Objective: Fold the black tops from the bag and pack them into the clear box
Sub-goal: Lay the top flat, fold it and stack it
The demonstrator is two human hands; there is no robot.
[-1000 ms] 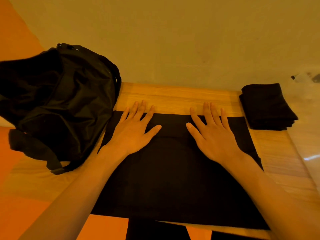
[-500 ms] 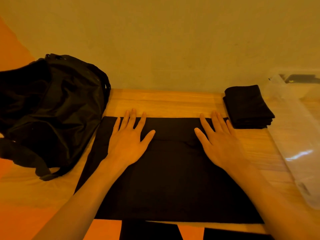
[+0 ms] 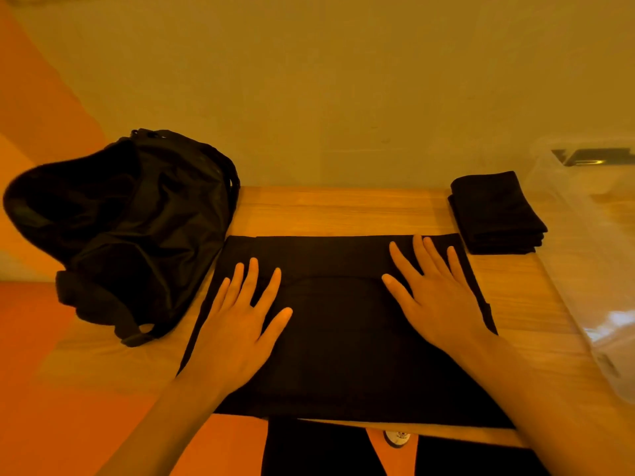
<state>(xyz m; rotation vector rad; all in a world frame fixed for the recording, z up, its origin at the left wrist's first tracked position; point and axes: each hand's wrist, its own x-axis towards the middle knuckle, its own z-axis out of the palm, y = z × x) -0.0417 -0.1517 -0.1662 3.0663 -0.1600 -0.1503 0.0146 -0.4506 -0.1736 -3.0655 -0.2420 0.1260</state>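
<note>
A black top [image 3: 336, 324] lies spread flat on the wooden table [image 3: 343, 211], its far edge folded over in a band. My left hand [image 3: 240, 321] presses flat on its left half with fingers straight and spread. My right hand [image 3: 433, 297] lies flat on the right half, fingertips on the folded band. A stack of folded black tops [image 3: 494, 214] sits at the far right of the table. The black bag [image 3: 120, 228] slumps at the left. The clear box [image 3: 594, 255] stands at the right edge.
A plain wall rises just behind the table. The table's near edge runs under the top's hem, with my dark-clothed legs [image 3: 309, 448] below it. Orange floor [image 3: 41, 389] shows at the left.
My left hand has slid back toward me over the top, while my right hand stays near the folded band. The view has shifted right, so the clear box shows more.
</note>
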